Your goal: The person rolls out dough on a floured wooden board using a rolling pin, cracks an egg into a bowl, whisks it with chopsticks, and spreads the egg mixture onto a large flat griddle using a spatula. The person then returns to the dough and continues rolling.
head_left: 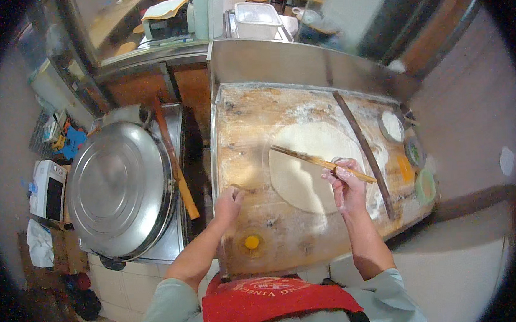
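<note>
A round, thin sheet of pale dough (303, 176) lies flat on a floured wooden board (238, 135). Over it my right hand (348, 180), floury at the fingers, grips a pair of wooden chopsticks (304, 156) that point left. My left hand (228, 203) has its fingers curled near the board's left edge; whether something is inside it is hidden. Closer to me, a clear bowl holds what looks like an egg yolk (252, 242). A long, dark rolling pin (363, 150) lies just right of the dough.
Left of the board stands a large round griddle with a metal lid (115, 187), a long wooden stick (176, 166) beside it. A bowl of white powder (392, 126) and a green bowl (425, 186) line the board's right side. A metal splash guard (278, 64) rises behind.
</note>
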Action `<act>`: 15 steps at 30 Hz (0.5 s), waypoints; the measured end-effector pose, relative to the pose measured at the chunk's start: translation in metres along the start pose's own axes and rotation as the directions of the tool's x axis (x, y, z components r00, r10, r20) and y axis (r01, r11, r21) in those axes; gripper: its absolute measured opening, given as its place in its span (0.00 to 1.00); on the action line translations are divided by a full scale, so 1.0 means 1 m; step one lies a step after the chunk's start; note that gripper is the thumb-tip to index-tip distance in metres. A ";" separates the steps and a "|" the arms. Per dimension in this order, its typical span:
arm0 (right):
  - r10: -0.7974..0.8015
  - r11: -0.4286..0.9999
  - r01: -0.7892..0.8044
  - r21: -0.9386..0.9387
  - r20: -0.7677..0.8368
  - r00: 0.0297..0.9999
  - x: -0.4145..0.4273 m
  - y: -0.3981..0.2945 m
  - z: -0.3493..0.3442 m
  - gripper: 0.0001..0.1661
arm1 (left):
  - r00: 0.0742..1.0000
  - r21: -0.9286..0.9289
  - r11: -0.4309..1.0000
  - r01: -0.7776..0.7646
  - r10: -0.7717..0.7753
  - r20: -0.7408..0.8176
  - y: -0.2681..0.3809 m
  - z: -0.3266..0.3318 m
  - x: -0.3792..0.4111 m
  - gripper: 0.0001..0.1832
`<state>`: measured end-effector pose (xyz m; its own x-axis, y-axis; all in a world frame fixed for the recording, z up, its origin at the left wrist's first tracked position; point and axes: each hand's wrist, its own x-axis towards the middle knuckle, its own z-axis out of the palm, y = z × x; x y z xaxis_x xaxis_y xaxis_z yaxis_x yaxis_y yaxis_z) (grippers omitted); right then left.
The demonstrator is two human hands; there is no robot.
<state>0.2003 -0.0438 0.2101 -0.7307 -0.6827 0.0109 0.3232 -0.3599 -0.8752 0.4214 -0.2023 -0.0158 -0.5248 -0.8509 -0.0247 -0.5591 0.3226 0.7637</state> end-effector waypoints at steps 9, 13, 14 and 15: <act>-0.047 0.960 0.056 -0.273 0.040 0.998 -0.106 0.021 0.010 0.15 | 0.997 -0.212 0.974 0.078 -0.072 0.035 0.029 -0.079 -0.131 0.17; 0.078 0.956 -0.068 -0.285 0.024 0.997 -0.118 0.041 -0.009 0.18 | 0.961 -0.190 0.949 0.252 -0.223 0.163 0.006 -0.074 -0.180 0.18; 0.133 0.949 -0.113 -0.294 0.052 0.990 -0.121 0.047 -0.018 0.18 | 0.923 -0.237 0.903 0.359 -0.306 0.233 0.007 -0.070 -0.188 0.18; 0.181 0.939 -0.149 -0.310 0.077 0.980 -0.121 0.052 -0.027 0.18 | 0.876 -0.283 0.843 0.457 -0.371 0.309 0.008 -0.063 -0.195 0.18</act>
<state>0.2893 0.0376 0.1505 -0.6112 -0.7837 -0.1104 0.2259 -0.0391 -0.9734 0.5596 -0.0599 0.0362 -0.4503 -0.7366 -0.5046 -0.5294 -0.2348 0.8152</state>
